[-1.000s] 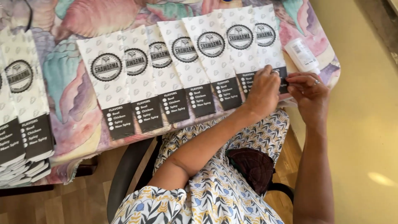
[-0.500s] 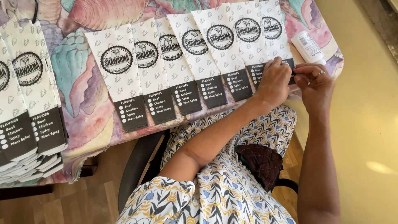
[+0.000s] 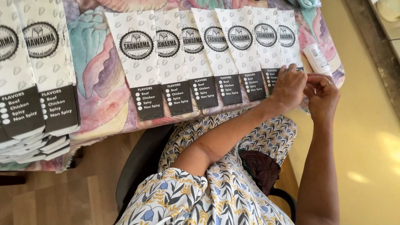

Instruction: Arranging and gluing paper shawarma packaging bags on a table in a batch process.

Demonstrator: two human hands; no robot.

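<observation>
Two hands at rightmost paper bag [image 3: 291, 41], long axis far-near: left hand [image 3: 288, 86] presses its near end, right hand [image 3: 321, 95] pinching beside.

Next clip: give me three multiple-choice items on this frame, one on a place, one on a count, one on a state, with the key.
1. Where is the white tube?
A. right of the bag row
B. on the floor
C. on the stack

2. How many paper bags lie fanned in the row?
A. three
B. seven
C. twelve

3. How do the left hand and right hand stand?
A. in the lap
B. raised overhead
C. together at the rightmost bag's lower end

Key: 1 A, the tube lies on the tablecloth past the last bag. 2 B, seven round logos show. 3 C, both meet there.
</observation>
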